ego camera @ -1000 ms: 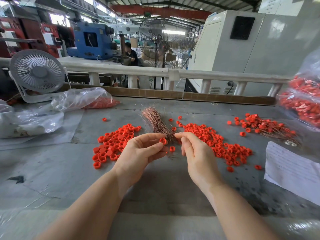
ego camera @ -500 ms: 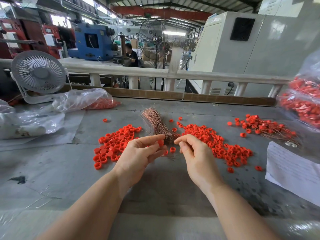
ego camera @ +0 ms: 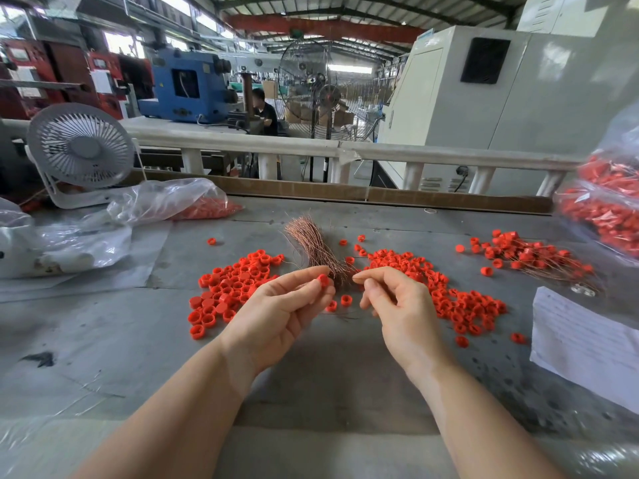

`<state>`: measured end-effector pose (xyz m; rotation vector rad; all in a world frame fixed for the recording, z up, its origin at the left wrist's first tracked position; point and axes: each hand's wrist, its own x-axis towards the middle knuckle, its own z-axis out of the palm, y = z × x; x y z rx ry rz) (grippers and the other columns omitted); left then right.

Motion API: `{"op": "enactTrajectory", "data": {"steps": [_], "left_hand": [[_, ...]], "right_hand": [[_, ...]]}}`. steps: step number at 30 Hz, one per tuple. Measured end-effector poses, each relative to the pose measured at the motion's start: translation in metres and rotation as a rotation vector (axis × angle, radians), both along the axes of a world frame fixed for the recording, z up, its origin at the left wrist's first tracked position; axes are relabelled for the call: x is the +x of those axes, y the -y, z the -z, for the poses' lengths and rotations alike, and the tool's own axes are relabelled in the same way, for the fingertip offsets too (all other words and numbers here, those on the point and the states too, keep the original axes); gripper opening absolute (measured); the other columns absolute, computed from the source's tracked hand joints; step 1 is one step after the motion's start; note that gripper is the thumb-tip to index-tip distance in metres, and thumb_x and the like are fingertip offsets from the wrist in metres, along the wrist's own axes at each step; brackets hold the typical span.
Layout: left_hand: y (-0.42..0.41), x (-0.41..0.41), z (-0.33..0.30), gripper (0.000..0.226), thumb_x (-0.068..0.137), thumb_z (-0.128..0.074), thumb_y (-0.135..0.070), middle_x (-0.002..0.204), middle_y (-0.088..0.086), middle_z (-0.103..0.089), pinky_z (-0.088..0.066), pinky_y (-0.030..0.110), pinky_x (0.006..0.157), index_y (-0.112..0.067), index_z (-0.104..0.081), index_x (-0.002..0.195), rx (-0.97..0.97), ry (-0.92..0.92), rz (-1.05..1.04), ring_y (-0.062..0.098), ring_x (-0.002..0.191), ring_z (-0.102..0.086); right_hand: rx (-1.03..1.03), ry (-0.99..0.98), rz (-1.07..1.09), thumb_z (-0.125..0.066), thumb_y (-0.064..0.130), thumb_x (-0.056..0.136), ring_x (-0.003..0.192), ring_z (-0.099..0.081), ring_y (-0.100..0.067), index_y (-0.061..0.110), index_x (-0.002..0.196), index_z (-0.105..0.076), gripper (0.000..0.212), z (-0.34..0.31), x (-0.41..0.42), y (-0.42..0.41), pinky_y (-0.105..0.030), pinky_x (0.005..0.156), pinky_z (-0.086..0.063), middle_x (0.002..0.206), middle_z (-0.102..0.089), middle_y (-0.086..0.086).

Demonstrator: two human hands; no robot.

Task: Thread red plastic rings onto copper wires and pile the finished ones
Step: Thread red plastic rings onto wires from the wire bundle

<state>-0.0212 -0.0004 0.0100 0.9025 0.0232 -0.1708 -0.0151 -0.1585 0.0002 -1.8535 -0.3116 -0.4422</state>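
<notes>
left hand (ego camera: pixel 276 312) pinching ring (ego camera: pixel 323 281), wire indistinct

The grey table (ego camera: pixel 311 375) carried two heaps of red rings (ego camera: pixel 235 281) (ego camera: pixel 446 292), with a wire bundle (ego camera: pixel 311 243) between them. Far right lay the finished pile (ego camera: pixel 529 254), a paper (ego camera: pixel 584 344) and a bag (ego camera: pixel 601 209). At the left stood a fan (ego camera: pixel 81 150) beside more bags (ego camera: pixel 166 202).

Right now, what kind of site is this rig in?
Most likely a factory floor, at a manual assembly bench. A blue machine and a large grey machine cabinet stand beyond the railing under a steel-truss roof, and the worktable holds loose red plastic rings and a copper wire bundle.
</notes>
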Motion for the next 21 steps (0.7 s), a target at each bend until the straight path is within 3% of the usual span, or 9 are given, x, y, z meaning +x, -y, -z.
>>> {"op": "enactTrajectory", "data": {"steps": [7,12,21], "left_hand": [[-0.0002,0.0004,-0.0001,0.023,0.066,-0.057,0.002,0.077,0.014,-0.069,-0.057,0.021,0.059,0.001,-0.068,0.087,-0.053,-0.042,0.029,0.016,0.068,-0.070],[-0.0008,-0.0002,-0.0005,0.021,0.066,-0.056,0.004,0.077,0.015,-0.069,-0.056,0.021,0.056,0.000,-0.071,0.080,-0.057,-0.056,0.042,0.017,0.066,-0.070],[-0.0011,-0.0005,-0.0003,0.020,0.066,-0.057,0.003,0.075,0.014,-0.069,-0.057,0.021,0.059,-0.004,-0.075,0.070,-0.019,-0.041,0.060,0.016,0.065,-0.069]], "right_hand": [[0.073,-0.025,-0.085,-0.052,0.002,0.092,0.059,-0.053,-0.001,0.020,0.086,-0.068,0.025,-0.0017,-0.0016,-0.0010,-0.013,0.059,-0.042,0.059,-0.062,0.004],[0.106,-0.069,-0.136,-0.052,0.001,0.091,0.061,-0.054,-0.011,0.019,0.084,-0.061,0.022,-0.0021,-0.0035,-0.0024,-0.022,0.059,-0.043,0.059,-0.064,0.003],[0.136,-0.077,-0.160,-0.053,-0.001,0.090,0.053,-0.052,-0.006,0.016,0.078,-0.060,0.021,-0.0025,-0.0044,-0.0012,-0.018,0.054,-0.043,0.056,-0.064,0.002]]}}
